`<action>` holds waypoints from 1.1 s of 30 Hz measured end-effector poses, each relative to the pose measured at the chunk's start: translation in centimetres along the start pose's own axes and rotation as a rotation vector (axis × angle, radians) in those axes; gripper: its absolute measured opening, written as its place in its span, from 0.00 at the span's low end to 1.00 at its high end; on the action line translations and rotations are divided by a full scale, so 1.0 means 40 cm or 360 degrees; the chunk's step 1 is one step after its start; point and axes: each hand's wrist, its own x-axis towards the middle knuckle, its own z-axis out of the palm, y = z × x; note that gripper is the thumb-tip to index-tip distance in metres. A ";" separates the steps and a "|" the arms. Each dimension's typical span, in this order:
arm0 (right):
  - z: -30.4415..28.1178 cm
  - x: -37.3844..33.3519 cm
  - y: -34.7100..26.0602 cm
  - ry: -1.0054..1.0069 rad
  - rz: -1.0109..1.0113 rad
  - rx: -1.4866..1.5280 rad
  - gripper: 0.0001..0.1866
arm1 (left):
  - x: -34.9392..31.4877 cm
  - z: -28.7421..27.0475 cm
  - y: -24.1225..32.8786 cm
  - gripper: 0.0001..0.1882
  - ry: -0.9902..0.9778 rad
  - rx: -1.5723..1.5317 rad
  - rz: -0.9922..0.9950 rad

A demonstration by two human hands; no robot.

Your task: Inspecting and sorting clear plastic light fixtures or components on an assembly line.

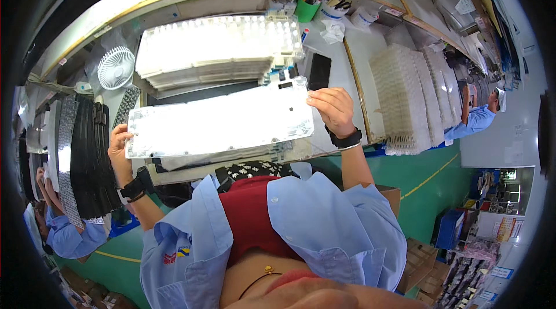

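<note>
A long, glossy white plastic panel point(220, 126), about keyboard-shaped with a small tab at its upper right corner, is held up in front of me. My left hand point(120, 150) grips its left end, fingers closed round the edge. At the opposite end, my right hand point(333, 111) pinches the upper right edge between thumb and fingers. Strong glare washes out most of the panel's surface. Just behind it rises a stack of white panels point(202, 68) with bumpy tops. More thin sheets point(231, 157) lie beneath the held panel, mostly covered by it.
A white fan point(116, 68) stands at the back left, and a black phone point(319, 71) lies right of the stack. Behind are a green cup point(306, 9) and white tubs point(333, 11). Tall stacks of translucent panels point(399, 97) stand right, black parts point(90, 158) left. Co-workers sit on both sides.
</note>
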 end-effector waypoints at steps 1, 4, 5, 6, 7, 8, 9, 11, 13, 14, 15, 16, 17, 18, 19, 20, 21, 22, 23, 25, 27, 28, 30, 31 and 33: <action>0.001 0.005 0.002 0.0022 -0.0012 -0.0005 0.11 | 0.010 -0.001 -0.006 0.08 0.0006 0.0006 0.0024; 0.003 0.020 0.007 0.0081 0.0217 0.0265 0.07 | 0.053 0.006 -0.015 0.05 0.0132 -0.0021 0.0153; 0.013 0.017 0.009 0.0094 0.0210 0.0262 0.07 | 0.072 0.008 -0.012 0.05 0.0133 -0.0018 0.0167; 0.029 0.007 0.014 0.0158 0.0533 0.0567 0.06 | 0.092 0.017 -0.005 0.05 0.0133 -0.0161 0.0099; 0.042 0.000 0.018 0.0222 0.0855 0.0874 0.05 | 0.113 0.029 0.004 0.04 0.0131 -0.0304 0.0029; 0.049 -0.001 0.028 0.0283 0.0925 0.1037 0.05 | 0.135 0.038 0.018 0.05 0.0130 -0.0271 0.0036; 0.053 0.005 0.038 0.0290 0.0918 0.1040 0.05 | 0.155 0.041 0.030 0.05 0.0133 -0.0268 0.0044; 0.063 0.026 0.065 0.0429 0.0721 0.0862 0.05 | 0.196 0.046 0.046 0.05 0.0141 -0.0099 0.0237; 0.064 0.046 0.106 0.0432 0.0539 0.0699 0.04 | 0.243 0.056 0.059 0.05 0.0155 -0.0087 0.0411; 0.071 0.049 0.121 0.0347 0.0834 0.0748 0.04 | 0.265 0.056 0.067 0.05 0.0133 -0.0036 0.0339; 0.076 0.057 0.134 0.0257 0.1129 0.0793 0.04 | 0.288 0.060 0.071 0.04 0.0112 0.0014 0.0266; 0.086 0.080 0.142 0.0348 0.1218 0.0984 0.06 | 0.313 0.083 0.068 0.03 0.0126 -0.0200 0.0058; 0.100 0.089 0.159 0.0355 0.1212 0.0981 0.06 | 0.337 0.089 0.077 0.05 0.0028 -0.0054 0.0110; 0.111 0.092 0.180 0.0368 0.1330 0.1105 0.07 | 0.370 0.096 0.075 0.05 0.0007 -0.0015 0.0036; 0.123 0.108 0.190 0.0358 0.1434 0.1241 0.08 | 0.390 0.092 0.054 0.05 0.0010 0.0026 -0.0048; 0.130 0.124 0.196 0.0297 0.1402 0.1186 0.11 | 0.419 0.083 0.023 0.06 -0.0007 0.0053 0.0011; 0.137 0.133 0.203 0.0301 0.1398 0.1182 0.11 | 0.438 0.099 0.024 0.06 -0.0008 0.0050 0.0016; 0.147 0.136 0.212 0.0284 0.1484 0.1228 0.11 | 0.453 0.117 0.027 0.08 -0.0011 0.0020 -0.0042; 0.158 0.136 0.222 0.0267 0.1572 0.1272 0.12 | 0.471 0.133 0.026 0.09 -0.0016 -0.0011 -0.0101; 0.194 0.123 0.254 0.0267 0.1595 0.1324 0.14 | 0.495 0.130 -0.009 0.12 -0.0011 0.0064 -0.0139; 0.210 0.115 0.274 0.0069 0.1602 0.1048 0.16 | 0.504 0.151 -0.003 0.13 -0.0143 0.0224 -0.0308; 0.218 0.114 0.278 0.0051 0.1561 0.0980 0.17 | 0.506 0.149 -0.017 0.12 -0.0152 0.0294 -0.0354; 0.221 0.117 0.278 0.0091 0.1558 0.0989 0.18 | 0.499 0.150 -0.026 0.13 -0.0093 0.0239 -0.0257; 0.217 0.123 0.274 0.0130 0.1557 0.0999 0.18 | 0.497 0.153 -0.030 0.13 -0.0036 0.0184 -0.0162; 0.205 0.131 0.265 0.0178 0.1563 0.1004 0.18 | 0.501 0.166 -0.022 0.13 0.0000 0.0127 -0.0078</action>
